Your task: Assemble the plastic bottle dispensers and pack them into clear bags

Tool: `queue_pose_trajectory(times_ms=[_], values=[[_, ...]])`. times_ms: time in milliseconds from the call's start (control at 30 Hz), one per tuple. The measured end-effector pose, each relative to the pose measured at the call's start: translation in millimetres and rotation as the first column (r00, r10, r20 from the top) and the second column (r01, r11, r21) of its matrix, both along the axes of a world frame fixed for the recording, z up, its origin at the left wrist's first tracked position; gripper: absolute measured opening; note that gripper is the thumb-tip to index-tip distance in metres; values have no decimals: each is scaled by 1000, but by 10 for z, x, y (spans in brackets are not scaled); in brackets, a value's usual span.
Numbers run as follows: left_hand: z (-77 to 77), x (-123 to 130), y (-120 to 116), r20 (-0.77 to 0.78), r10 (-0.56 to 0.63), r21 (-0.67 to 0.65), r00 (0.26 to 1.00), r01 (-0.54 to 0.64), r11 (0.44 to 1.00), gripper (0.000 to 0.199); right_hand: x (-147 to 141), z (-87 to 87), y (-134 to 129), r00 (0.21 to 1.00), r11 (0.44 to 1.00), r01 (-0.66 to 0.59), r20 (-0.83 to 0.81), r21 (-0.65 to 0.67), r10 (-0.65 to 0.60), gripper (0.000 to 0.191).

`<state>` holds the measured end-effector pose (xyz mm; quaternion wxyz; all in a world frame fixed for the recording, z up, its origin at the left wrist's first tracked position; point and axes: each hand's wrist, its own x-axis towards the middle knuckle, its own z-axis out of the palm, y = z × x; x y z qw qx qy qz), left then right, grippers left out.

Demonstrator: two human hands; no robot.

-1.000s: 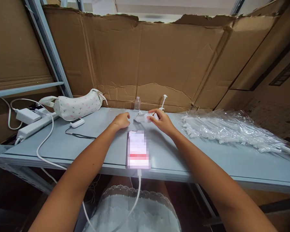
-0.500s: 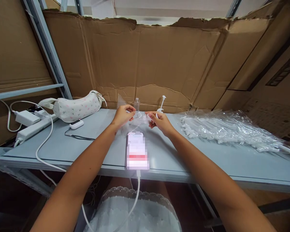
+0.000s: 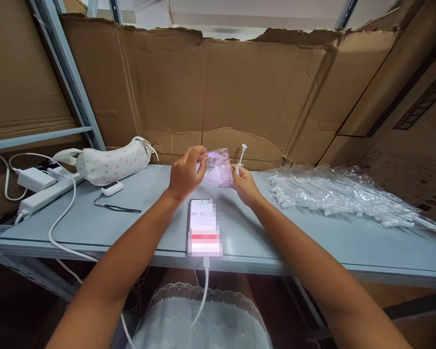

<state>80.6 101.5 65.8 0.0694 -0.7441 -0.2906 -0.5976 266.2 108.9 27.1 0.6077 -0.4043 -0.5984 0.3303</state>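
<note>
A small clear plastic bag (image 3: 220,167), tinted pinkish by reflected light, is stretched upright above the shelf between my hands. My left hand (image 3: 184,175) pinches its left side with thumb and fingers. On its right edge, my right hand (image 3: 246,186) is closed, the fingertips partly hidden. Just behind the right hand stands a white plastic plunger-like piece (image 3: 242,154) with a flat top; its lower part is covered by the hand. Below the bag lies a phone (image 3: 205,228) with a lit screen, partly blurred out.
On the right is a large clear bag of white plastic pieces (image 3: 334,196). To the left are a white patterned pouch (image 3: 114,162), a small white device with a strap (image 3: 112,188) and a power strip (image 3: 45,196). A cable (image 3: 206,278) hangs from the phone. Cardboard (image 3: 218,92) stands behind.
The clear plastic bag has come up and opened out flat between my hands. The clear bottle seen behind them before is now hidden. My left hand has turned its back toward me.
</note>
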Motion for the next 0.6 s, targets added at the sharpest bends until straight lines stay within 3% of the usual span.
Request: queue_pose_trajectory(times_ms=[67, 133, 200, 267, 367, 467, 533, 600], values=[[41, -21, 16, 244, -147, -33, 959, 160, 987, 12, -4, 40, -38, 993, 999, -21, -114, -33, 17, 59], [122, -55, 21, 476, -233, -63, 848, 298, 953, 10, -9, 77, -73, 979, 997, -52, -199, -53, 41, 60], [210, -96, 31, 645, -230, -128, 729, 399, 908, 7, -9, 98, -90, 970, 997, -59, -237, -45, 47, 59], [266, -129, 50, 730, -168, -237, 663, 476, 847, 17, -1, 102, -86, 966, 998, -52, -253, -28, 44, 57], [263, -136, 68, 736, -89, -423, 671, 557, 715, 46, 14, 92, -64, 961, 998, -58, -272, -18, 51, 56], [196, -82, 38, 666, -114, -562, 737, 596, 574, 69, 23, 88, -46, 957, 999, -49, -288, -16, 42, 54], [141, -26, 7, 598, -168, -638, 783, 593, 491, 70, 23, 95, -40, 954, 1000, -26, -300, -15, 20, 53], [81, 31, -11, 538, -194, -696, 821, 562, 447, 62, 22, 106, -36, 950, 1000, -8, -311, -23, 0, 52]])
